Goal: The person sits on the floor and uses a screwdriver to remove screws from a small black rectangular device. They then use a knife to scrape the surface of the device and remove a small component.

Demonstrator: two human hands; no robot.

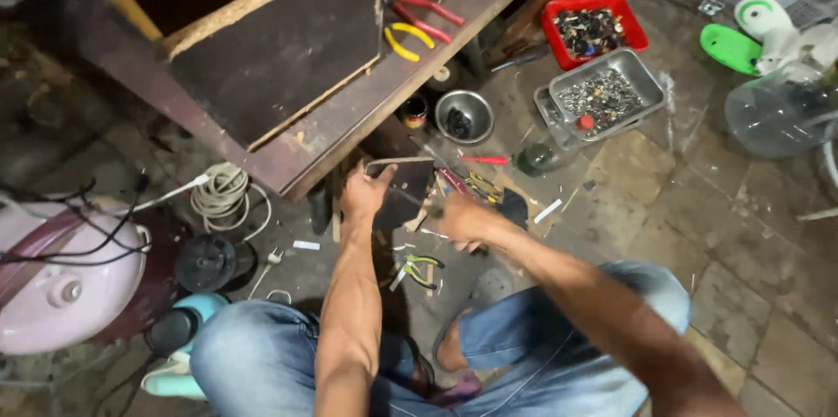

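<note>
Below, left hand (365, 192) gripping dark panel (403, 192).

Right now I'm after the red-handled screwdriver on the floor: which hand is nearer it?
Right. The right hand lies just below the red-handled screwdriver; the left hand is farther off, holding a dark panel.

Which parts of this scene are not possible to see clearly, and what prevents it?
1. Head view: the right hand is blurred, so its grip and whatever it holds cannot be told.
2. Head view: the dark flat panel is partly covered by the left hand.
3. Head view: the small pieces in the grey metal tray are too small to identify.
4. Head view: the pink round appliance is cut by the left edge.
</note>
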